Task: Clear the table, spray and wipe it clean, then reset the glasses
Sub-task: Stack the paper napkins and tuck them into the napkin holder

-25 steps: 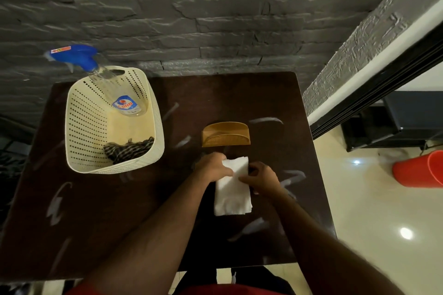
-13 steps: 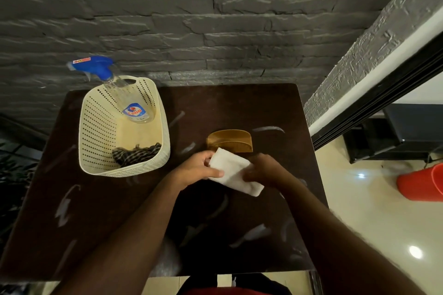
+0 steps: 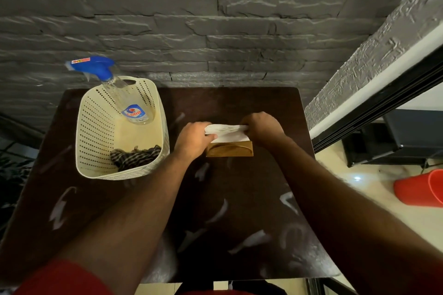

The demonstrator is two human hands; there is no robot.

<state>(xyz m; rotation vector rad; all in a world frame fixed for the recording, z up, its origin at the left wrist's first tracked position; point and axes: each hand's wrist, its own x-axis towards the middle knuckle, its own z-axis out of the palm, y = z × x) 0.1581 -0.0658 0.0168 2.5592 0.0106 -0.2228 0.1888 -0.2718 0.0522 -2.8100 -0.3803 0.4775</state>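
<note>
Dark brown square table [image 3: 239,199] against grey stone wall, glossy top with pale streaks, cream perforated basket [image 3: 96,141] on far left part, small wooden napkin holder [image 3: 229,149] near centre, well apart from basket, near half otherwise bare

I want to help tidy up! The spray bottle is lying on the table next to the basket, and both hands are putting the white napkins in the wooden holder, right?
Not quite. The head view shows the spray bottle standing inside the basket, leaning on its rim, not lying on the table. The rest is right: the left hand and right hand hold the white napkins at the wooden holder.
</note>
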